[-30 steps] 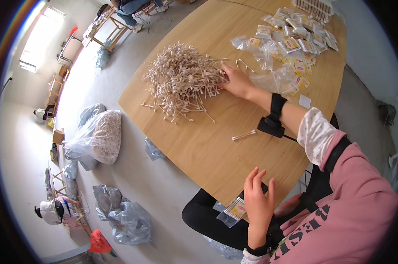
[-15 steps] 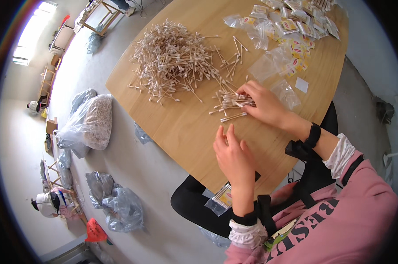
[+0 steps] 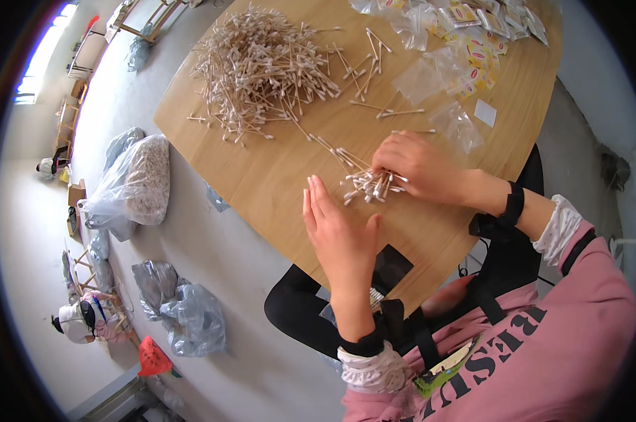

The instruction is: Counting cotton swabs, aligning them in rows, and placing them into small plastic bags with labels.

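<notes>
A bunch of cotton swabs [image 3: 371, 186] with white tips and pale wooden sticks is gripped by my right hand [image 3: 418, 169], its fingers curled over the sticks close to the tabletop. Several tips poke out toward my left hand [image 3: 340, 243], which is open and apart from the bunch, palm turned to the right, thumb spread. A few loose swabs lie just beyond my right hand. Farther off rises a big heap of cotton swabs [image 3: 258, 74]. The ends of the held sticks are hidden under my right hand.
Clear plastic bags [image 3: 455, 128], yellow cards [image 3: 477, 62], a white square card [image 3: 485, 112] and filled swab packs [image 3: 497, 22] lie toward the far right of the wooden table [image 3: 247, 176]. A black flat piece [image 3: 392, 266] is at the near edge. Bulging bags [image 3: 149, 179] stand on the floor.
My right hand has closed over the loose swabs and bunched them together. My left hand has shifted left and its thumb is spread wider. The view has moved slightly.
</notes>
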